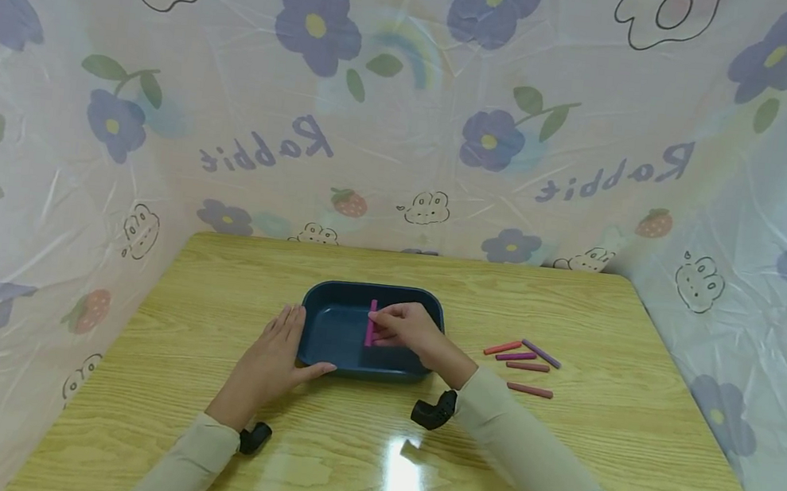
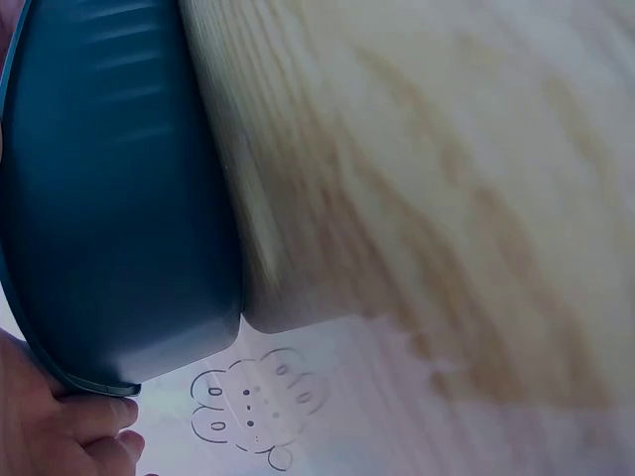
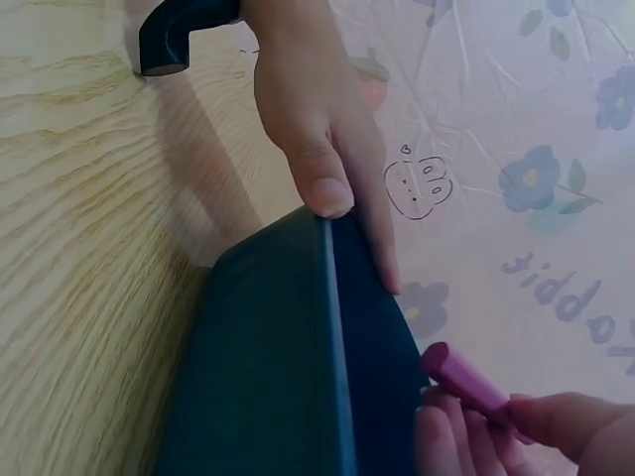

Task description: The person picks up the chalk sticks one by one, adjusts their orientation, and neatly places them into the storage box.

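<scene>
A dark blue rectangular tray (image 1: 330,369) stands on the wooden table. Over its inside, my right hand (image 1: 413,329) pinches a magenta stick (image 1: 370,335), crayon-like, between thumb and fingers. In the right wrist view the magenta stick (image 3: 466,382) lies across the fingers, its near end sticking out. My left hand (image 1: 277,353) rests against the tray's left end with straight fingers, the thumb along the front rim. The left wrist view has the tray's outer wall (image 2: 129,218) with fingers (image 2: 89,436) at its rim.
Right of the tray lie several loose sticks: an orange-red stick (image 1: 502,347), a purple stick (image 1: 540,354), a magenta-purple stick (image 1: 515,357) and two brownish-red sticks (image 1: 529,390). Black wrist-worn devices (image 1: 434,411) sit by both wrists. A patterned cloth (image 1: 407,119) surrounds the table.
</scene>
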`<state>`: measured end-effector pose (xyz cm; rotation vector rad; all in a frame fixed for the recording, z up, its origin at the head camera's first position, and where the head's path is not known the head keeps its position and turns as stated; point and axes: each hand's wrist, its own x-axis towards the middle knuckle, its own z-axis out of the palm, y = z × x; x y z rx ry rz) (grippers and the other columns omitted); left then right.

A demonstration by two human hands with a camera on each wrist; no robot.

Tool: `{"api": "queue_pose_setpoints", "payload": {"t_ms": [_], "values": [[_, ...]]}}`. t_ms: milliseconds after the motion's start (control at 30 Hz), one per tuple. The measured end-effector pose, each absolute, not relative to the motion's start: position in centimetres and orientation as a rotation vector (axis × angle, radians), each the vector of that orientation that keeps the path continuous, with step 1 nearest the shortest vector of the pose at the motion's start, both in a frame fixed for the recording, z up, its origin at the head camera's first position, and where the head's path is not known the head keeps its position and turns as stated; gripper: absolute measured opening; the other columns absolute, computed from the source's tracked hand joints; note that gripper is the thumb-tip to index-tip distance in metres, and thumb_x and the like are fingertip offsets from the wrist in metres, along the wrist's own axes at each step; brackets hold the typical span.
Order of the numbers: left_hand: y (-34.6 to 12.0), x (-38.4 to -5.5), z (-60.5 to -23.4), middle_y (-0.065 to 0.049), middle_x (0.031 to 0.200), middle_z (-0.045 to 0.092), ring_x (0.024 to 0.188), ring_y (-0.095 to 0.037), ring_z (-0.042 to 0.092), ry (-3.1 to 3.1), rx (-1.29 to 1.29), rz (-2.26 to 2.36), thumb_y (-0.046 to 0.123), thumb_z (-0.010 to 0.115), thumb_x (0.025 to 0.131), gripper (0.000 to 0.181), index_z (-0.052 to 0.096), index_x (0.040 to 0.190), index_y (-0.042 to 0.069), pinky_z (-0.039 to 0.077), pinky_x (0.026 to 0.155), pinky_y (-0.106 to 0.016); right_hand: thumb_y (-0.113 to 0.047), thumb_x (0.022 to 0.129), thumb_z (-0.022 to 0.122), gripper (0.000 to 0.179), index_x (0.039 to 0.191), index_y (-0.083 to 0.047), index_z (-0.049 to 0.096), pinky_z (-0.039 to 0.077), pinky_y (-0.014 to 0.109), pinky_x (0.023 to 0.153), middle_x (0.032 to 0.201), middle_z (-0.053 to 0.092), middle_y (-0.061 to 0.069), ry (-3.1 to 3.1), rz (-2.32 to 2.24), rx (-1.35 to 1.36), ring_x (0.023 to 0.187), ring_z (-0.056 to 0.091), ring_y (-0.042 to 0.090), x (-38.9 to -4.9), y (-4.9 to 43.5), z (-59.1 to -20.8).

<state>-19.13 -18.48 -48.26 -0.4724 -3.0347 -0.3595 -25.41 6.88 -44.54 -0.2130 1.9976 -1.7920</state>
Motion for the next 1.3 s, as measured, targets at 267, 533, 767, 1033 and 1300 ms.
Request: {"api": "queue_pose_setpoints", "payload": {"t_ms": [267, 533, 767, 1033, 1300], "values": [[-18.5, -19.2, -48.3, -0.017, 0.153, 0.012, 0.141, -0.029, 0.004, -3.038, -0.464, -0.372, 0.083, 0.03, 0.076, 0.112, 0.01, 0.148, -0.001, 0.014, 0.111, -0.047, -0.021, 0.09, 0.062, 0.029, 0.103, 0.004, 0.067, 0.055, 0.034, 0.07, 0.088, 0.068, 0.014, 2.019, -1.761, -0.186, 0.079, 0.068, 0.023, -26.5, 5.3, -44.5], [-18.6, -19.0, -48.3, -0.018, 0.152, 0.014, 0.14, -0.031, 0.007, -3.021, -0.471, -0.379, 0.082, 0.032, 0.076, 0.112, 0.012, 0.147, -0.002, 0.016, 0.11, -0.048, -0.023, 0.09, 0.062, 0.027, 0.099, 0.002, 0.069, 0.056, 0.034, 0.069, 0.085, 0.069, 0.014, 2.006, -1.707, -0.184, 0.077, 0.068, 0.023, -27.9, 3.8, -45.1], [-18.5, -19.1, -48.4, -0.018, 0.152, 0.015, 0.14, -0.03, 0.007, -3.026, -0.466, -0.378, 0.082, 0.032, 0.076, 0.113, 0.011, 0.148, -0.001, 0.015, 0.11, -0.048, -0.018, 0.09, 0.062, 0.025, 0.098, 0.005, 0.069, 0.056, 0.033, 0.067, 0.082, 0.069, 0.016, 1.941, -1.725, -0.113, 0.072, 0.069, 0.022, -28.8, 3.3, -46.5], [-18.4, -19.1, -48.3, -0.018, 0.152, 0.014, 0.14, -0.03, 0.006, -3.019, -0.466, -0.4, 0.082, 0.034, 0.076, 0.112, 0.011, 0.148, -0.001, 0.015, 0.111, -0.048, -0.016, 0.088, 0.065, 0.021, 0.092, 0.005, 0.069, 0.056, 0.032, 0.063, 0.079, 0.069, 0.015, 1.96, -1.691, -0.044, 0.065, 0.068, 0.018, -29.3, 2.7, -48.0], [-18.5, -19.1, -48.5, -0.017, 0.153, 0.011, 0.141, -0.029, 0.004, -3.046, -0.461, -0.369, 0.083, 0.03, 0.076, 0.112, 0.009, 0.148, 0.0, 0.014, 0.111, -0.047, -0.014, 0.088, 0.065, 0.019, 0.088, 0.005, 0.068, 0.056, 0.032, 0.062, 0.078, 0.068, 0.014, 1.987, -1.659, -0.011, 0.063, 0.067, 0.017, -29.2, 2.8, -48.4]]}}
